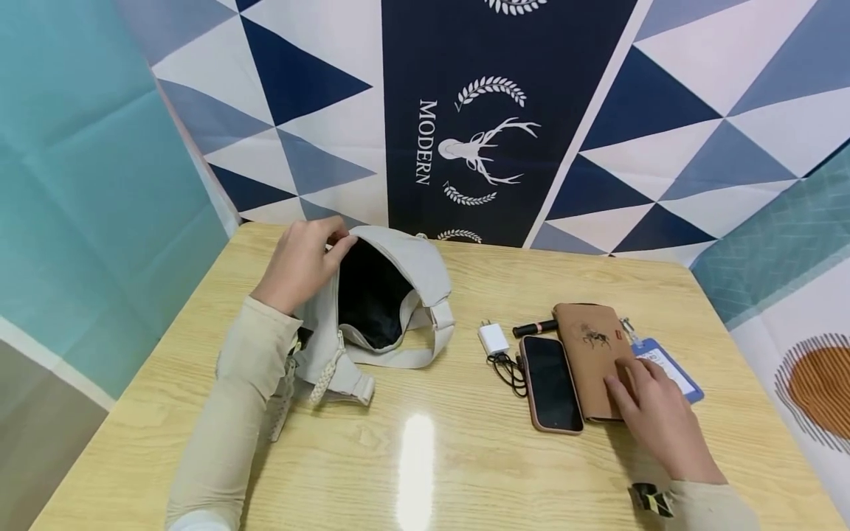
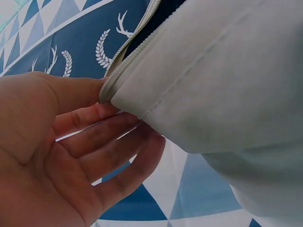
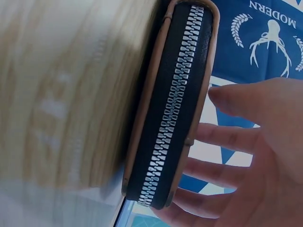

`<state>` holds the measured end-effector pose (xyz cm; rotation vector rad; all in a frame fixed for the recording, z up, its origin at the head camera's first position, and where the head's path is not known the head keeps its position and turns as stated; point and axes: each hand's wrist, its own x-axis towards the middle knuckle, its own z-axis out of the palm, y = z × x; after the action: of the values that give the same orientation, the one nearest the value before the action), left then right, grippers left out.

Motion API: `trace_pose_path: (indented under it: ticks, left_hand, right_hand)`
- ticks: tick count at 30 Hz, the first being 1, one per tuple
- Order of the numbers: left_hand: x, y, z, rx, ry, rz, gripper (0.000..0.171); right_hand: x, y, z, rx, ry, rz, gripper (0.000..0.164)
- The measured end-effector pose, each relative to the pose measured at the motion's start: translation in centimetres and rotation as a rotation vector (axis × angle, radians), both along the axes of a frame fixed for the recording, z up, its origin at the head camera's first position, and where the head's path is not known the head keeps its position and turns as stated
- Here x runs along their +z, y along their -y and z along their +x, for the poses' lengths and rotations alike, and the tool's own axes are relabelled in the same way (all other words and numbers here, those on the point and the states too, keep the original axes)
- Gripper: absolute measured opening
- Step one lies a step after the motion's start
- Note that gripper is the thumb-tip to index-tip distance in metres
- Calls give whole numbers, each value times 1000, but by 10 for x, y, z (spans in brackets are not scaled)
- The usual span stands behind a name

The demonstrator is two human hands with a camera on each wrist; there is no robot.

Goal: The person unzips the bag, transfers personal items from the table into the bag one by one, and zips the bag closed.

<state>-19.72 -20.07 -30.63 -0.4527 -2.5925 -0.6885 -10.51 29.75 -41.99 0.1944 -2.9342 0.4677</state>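
Left hand [image 1: 299, 262] pinched the bag [image 1: 415, 262] by its edge; right hand [image 1: 664, 420], fingers loose, just touched the wallet [image 1: 591, 361]. Imo needed a proper wallet grip, bag held wide.

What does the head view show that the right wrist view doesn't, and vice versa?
Only the head view shows the grey fabric bag, the left hand pinching its edge, the dark-screened phone and the white charger. Only the right wrist view shows silver zipper teeth on the brown rectangular wallet. Both show that wallet, the right hand, wooden table and navy deer backdrop.
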Motion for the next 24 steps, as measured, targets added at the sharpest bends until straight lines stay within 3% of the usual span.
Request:
trace_pose_path:
  ticks: [6, 16, 24]
  left_hand:
    - [16, 8, -6, -28, 15, -43, 20]
    - [45, 25, -40, -155, 157, -61, 21]
    - [53, 26, -50, -181, 232, -57, 21]
  right_hand:
    - [3, 5, -1, -8, 3, -5, 51]
    - [3, 13, -5, -50, 102, -24, 89]
    - [1, 17, -9, -78, 95, -8, 89]
